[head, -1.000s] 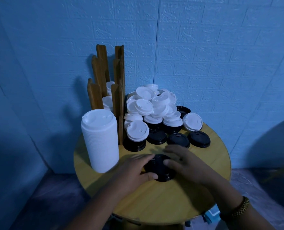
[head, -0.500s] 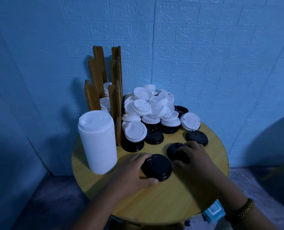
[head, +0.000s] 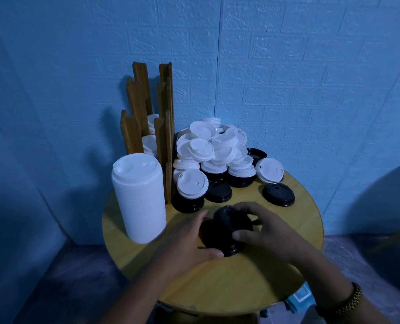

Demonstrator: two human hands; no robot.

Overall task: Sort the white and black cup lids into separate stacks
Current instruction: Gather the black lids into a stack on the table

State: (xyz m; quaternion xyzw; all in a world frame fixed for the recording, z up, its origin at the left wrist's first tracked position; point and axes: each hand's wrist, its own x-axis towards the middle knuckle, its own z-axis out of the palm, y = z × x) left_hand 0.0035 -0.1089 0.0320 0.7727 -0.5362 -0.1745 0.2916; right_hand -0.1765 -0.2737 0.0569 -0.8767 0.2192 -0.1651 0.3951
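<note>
A low stack of black lids [head: 217, 239] stands on the round wooden table [head: 241, 286] near its middle. My left hand [head: 189, 242] cups the stack's left side, thumb along its front rim. My right hand [head: 264, 230] grips a black lid [head: 229, 218] and holds it tilted over the stack's top. A tall stack of white lids [head: 139, 197] stands at the left. Behind lies a mixed heap of white lids [head: 215, 148] over black ones. One loose black lid [head: 278, 194] sits at the right, and another black lid [head: 218, 191] lies in front of the heap.
A wooden slatted holder [head: 147, 127] with white lids inside stands at the back left against the blue brick-pattern wall. A white lid [head: 269, 170] leans at the heap's right. A short black stack topped by a white lid [head: 190, 187] stands beside the holder.
My right hand picked up the loose black lid from the right of the stack and carried it left over the stack. My left hand stayed on the stack.
</note>
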